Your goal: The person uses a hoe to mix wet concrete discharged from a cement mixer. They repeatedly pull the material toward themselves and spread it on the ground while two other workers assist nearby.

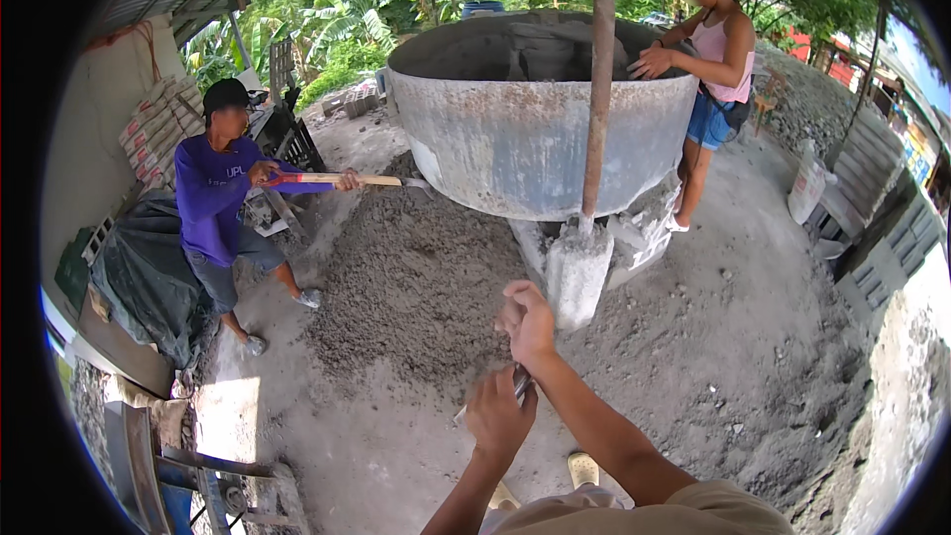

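My left hand (498, 414) is closed around a small dark object (520, 380) whose kind I cannot make out; a thin pale tip shows at its other side. Just beyond it my right hand (527, 321) is raised, with its fingers loosely bent, slightly blurred and holding nothing visible. Past my hands stands a cement-caked shovel (596, 89), its blade low and its long brown handle running up past the top of the view. Neither hand touches it. A mound of wet grey mortar (416, 272) lies ahead to the left.
A large round metal tank (535, 149) rests on blocks. At left, a person in purple (213, 183) holds another shovel (342, 178) over the mortar; at right, a person in pink (728, 45) leans at the tank's rim. Concrete blocks (877, 272) are stacked far right; a metal frame (213, 485) stands near left.
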Available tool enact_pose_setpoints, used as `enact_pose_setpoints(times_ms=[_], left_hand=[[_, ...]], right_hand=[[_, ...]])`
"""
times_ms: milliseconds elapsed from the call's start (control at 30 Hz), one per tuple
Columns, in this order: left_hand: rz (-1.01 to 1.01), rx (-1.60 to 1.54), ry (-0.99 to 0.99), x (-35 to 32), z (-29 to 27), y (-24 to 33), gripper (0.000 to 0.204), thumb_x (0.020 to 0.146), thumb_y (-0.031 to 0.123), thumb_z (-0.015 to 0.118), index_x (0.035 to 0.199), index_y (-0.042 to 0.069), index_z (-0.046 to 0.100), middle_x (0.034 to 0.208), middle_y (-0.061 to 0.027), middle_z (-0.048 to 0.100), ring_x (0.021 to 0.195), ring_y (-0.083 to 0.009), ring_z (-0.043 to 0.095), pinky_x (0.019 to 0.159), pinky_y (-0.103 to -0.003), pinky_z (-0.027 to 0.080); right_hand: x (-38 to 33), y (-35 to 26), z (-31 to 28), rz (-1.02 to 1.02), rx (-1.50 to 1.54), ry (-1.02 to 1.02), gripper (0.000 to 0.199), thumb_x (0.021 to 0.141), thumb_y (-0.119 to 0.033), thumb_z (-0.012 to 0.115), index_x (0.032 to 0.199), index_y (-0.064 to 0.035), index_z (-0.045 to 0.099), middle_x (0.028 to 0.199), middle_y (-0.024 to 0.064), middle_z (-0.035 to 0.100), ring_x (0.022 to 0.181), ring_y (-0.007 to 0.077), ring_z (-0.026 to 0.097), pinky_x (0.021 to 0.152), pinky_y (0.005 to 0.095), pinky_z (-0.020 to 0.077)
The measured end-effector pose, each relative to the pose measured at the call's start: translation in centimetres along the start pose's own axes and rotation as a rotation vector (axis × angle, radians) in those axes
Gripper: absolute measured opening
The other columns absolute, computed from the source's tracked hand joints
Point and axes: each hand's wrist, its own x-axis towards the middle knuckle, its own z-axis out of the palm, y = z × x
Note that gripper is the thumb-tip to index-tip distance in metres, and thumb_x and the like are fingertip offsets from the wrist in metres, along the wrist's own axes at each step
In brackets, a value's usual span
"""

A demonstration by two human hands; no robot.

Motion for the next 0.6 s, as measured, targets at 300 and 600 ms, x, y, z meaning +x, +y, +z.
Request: enact_pose_setpoints(times_ms=[300, 600], left_hand=[[-0.001, -0.037, -0.003, -0.6, 0.2, 0.8, 0.031, 0.061, 0.018, 0.064, 0.086, 0.005, 0.05, 0.073, -0.008, 0.056, 0.06, -0.0246, 0.055, 0.051, -0.033, 0.044], [0.002, -0.035, 0.004, -1.9, -0.4, 0.7, 0.031, 0.061, 0.016, 0.064, 0.086, 0.005, 0.05, 0.073, -0.0072, 0.056, 0.06, -0.0239, 0.055, 0.051, -0.033, 0.044]], right_hand=[[-0.4, -0.4, -1.0, 0.01, -0.02, -0.015, 0.01, 0.072, -0.012, 0.039, 0.075, -0.0073, 0.047, 0.047, -0.0009, 0.031, 0.041, 0.0109, 0.028, 0.046, 0.0283, 0.0337], [-2.0, -0.2, -0.7, 0.037, -0.023, -0.037, 0.011, 0.073, -0.012, 0.038, 0.075, -0.0069, 0.047, 0.047, -0.0012, 0.033, 0.041, 0.0111, 0.029, 0.047, 0.0282, 0.034]])
